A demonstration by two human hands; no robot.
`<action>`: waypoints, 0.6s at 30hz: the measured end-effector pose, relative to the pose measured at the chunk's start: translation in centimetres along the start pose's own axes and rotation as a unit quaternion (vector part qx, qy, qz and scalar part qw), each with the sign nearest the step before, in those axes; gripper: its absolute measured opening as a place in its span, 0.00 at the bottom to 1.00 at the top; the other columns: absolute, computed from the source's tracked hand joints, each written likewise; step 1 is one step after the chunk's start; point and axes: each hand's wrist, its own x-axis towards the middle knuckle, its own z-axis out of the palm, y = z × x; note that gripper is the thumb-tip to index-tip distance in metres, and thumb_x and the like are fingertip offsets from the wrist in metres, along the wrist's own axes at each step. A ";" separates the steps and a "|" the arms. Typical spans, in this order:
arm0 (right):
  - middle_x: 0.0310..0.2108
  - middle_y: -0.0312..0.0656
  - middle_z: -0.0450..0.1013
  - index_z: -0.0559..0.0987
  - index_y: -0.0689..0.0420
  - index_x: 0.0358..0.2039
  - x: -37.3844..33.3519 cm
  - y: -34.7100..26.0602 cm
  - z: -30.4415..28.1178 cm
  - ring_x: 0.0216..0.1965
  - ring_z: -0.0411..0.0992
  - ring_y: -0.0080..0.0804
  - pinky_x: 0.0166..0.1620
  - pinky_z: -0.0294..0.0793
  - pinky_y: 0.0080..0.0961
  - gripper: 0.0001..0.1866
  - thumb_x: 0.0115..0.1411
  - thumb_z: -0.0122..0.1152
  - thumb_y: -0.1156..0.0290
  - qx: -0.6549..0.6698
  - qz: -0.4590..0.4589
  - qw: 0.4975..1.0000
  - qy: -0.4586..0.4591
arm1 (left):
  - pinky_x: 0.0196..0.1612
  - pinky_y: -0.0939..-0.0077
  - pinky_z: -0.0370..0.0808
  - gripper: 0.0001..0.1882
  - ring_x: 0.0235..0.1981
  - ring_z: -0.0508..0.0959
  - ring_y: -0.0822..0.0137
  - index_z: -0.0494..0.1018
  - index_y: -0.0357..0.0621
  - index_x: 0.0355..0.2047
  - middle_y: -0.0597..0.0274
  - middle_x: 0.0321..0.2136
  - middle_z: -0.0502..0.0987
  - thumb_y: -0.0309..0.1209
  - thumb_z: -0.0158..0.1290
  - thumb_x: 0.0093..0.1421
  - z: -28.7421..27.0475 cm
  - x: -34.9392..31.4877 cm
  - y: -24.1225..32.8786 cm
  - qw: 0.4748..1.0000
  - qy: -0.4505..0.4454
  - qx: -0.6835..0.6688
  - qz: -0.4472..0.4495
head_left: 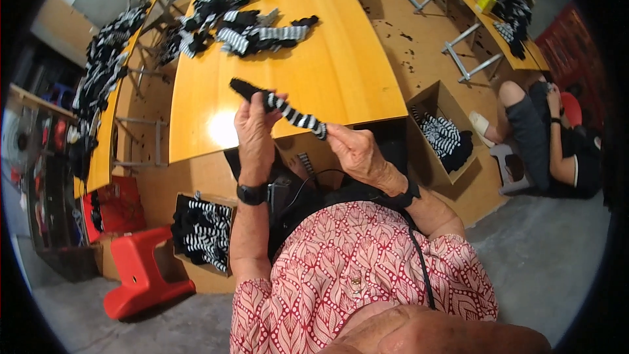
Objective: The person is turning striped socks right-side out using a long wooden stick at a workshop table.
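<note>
A black-and-white striped sock (298, 115) is stretched between my two hands, just above the near edge of the wooden table (334, 59). My left hand (254, 128) is closed round its black end, which sticks up past the fingers. At the striped end, my right hand (357, 151) pinches the fabric between thumb and fingers. Farther up the table lies a loose pile of similar striped socks (265, 33), apart from my hands.
Cardboard boxes of striped socks stand on the floor at my left (229, 223) and right (419, 151). A red plastic stool (134, 275) is at the lower left. More socks (105, 72) cover a left side table. A seated person (550, 137) is at the right.
</note>
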 end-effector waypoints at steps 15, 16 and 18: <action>0.27 0.48 0.76 0.74 0.65 0.44 1.2 4.5 -2.9 0.25 0.75 0.43 0.27 0.75 0.32 0.14 0.58 0.54 0.75 -0.297 0.044 0.954 0.004 | 0.25 0.87 0.73 0.09 0.24 0.76 0.74 0.72 0.43 0.36 0.66 0.29 0.78 0.35 0.55 0.63 -7.4 1.8 1.2 0.988 0.134 -0.056 0.062; 0.25 0.49 0.75 0.73 0.64 0.42 1.7 5.4 -1.9 0.24 0.75 0.46 0.26 0.74 0.36 0.12 0.58 0.53 0.74 -0.299 0.030 0.954 0.003 | 0.25 0.87 0.73 0.09 0.24 0.76 0.75 0.72 0.43 0.37 0.66 0.28 0.77 0.35 0.55 0.63 -6.3 1.3 0.7 0.990 0.120 -0.064 0.045; 0.24 0.49 0.73 0.73 0.63 0.41 2.9 6.8 -0.1 0.26 0.76 0.48 0.27 0.74 0.41 0.12 0.57 0.51 0.73 -0.296 0.022 0.955 -0.019 | 0.31 0.86 0.75 0.07 0.28 0.78 0.76 0.74 0.44 0.37 0.66 0.32 0.79 0.34 0.54 0.64 -5.7 0.6 0.2 0.995 0.075 -0.063 0.014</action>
